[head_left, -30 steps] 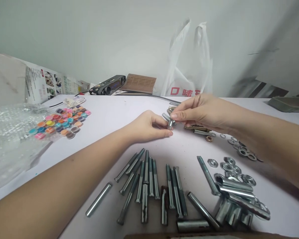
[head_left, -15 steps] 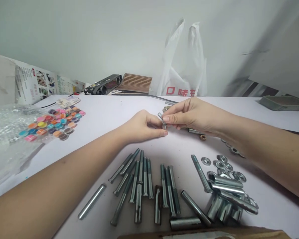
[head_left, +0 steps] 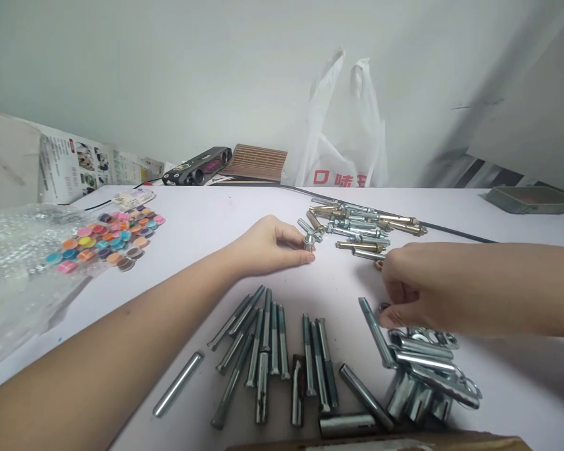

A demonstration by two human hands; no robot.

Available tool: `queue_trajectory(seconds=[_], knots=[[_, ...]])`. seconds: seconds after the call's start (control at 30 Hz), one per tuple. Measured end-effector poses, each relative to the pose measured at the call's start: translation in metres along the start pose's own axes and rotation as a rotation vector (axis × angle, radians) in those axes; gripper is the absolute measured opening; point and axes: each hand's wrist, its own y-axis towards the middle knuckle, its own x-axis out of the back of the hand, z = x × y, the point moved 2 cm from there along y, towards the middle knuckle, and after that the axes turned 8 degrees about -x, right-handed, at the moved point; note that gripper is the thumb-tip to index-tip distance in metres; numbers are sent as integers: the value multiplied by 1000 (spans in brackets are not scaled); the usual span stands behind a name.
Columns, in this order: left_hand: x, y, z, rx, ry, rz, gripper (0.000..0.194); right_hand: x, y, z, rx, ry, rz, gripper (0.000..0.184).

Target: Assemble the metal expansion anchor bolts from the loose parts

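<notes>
One white table (head_left: 197,228), pale wall (head_left: 169,75); left grip (head_left: 272,246) holds metal fastener (head_left: 309,242), right grip (head_left: 418,282) unclear.

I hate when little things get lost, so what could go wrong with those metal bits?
The left hand pinches a small metal piece, which might slip out. The right hand is close to the heaped metal tubes, so a bump could scatter them. The lone metal rod near the left forearm looks round and might roll if nudged.
</notes>
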Motion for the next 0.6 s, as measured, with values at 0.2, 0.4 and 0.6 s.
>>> queue_trajectory(seconds=[0.2,0.4,0.6], knots=[[0,-1,1,-3,-23,-5,34,4,14,11,82,-111,1,34],[-1,0,0,-54,-45,-5,32,37,28,34,304,304,-343,8],[-2,0,1,-28,-55,-33,30,33,46,50,347,428,-444,14]])
